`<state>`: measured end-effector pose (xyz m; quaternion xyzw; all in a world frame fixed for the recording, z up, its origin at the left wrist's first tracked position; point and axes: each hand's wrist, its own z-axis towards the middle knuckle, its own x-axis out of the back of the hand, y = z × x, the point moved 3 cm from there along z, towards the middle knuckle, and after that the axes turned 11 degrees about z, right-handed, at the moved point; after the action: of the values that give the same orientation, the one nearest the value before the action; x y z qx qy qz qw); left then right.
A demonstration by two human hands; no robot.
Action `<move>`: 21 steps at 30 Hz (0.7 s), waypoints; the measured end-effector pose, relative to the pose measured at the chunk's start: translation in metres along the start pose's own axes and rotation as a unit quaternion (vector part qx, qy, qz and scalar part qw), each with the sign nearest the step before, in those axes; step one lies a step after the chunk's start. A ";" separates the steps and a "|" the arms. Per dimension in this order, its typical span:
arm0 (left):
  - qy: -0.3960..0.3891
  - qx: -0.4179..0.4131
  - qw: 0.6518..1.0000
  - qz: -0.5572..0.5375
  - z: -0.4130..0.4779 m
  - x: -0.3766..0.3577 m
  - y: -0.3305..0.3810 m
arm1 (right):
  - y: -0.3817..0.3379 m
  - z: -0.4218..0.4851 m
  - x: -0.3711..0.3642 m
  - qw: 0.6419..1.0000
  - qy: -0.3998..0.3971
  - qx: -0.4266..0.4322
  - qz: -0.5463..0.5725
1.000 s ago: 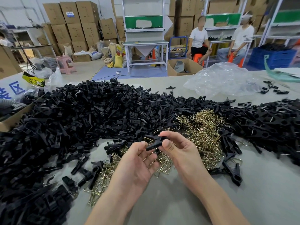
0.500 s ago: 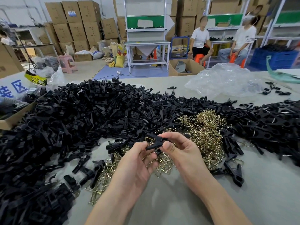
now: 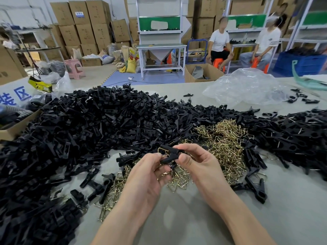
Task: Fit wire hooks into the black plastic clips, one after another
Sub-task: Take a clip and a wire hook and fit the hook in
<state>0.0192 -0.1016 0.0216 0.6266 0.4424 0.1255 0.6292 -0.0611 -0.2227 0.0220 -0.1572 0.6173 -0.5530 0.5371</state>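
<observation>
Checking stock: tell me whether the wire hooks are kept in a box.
No, the wire hooks lie in a loose heap on the table among black clips.

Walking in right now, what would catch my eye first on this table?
A huge heap of black clips sprawls across the table from left to right. A tangle of gold wire hooks glints in a gap near its middle. Just in front, the left hand and right hand pinch one clip between them, with a gold hook poking from its end.
</observation>
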 end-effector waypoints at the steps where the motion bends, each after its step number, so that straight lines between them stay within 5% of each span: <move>1: -0.004 -0.001 1.000 0.003 0.000 0.001 0.000 | -0.001 0.000 0.000 1.000 0.003 0.000 -0.001; 21: 0.048 -0.048 0.996 0.050 -0.004 0.001 0.000 | -0.003 0.000 0.000 1.000 -0.013 -0.007 -0.003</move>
<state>0.0166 -0.0984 0.0218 0.6105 0.4335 0.2078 0.6295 -0.0621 -0.2238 0.0240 -0.1694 0.6136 -0.5484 0.5423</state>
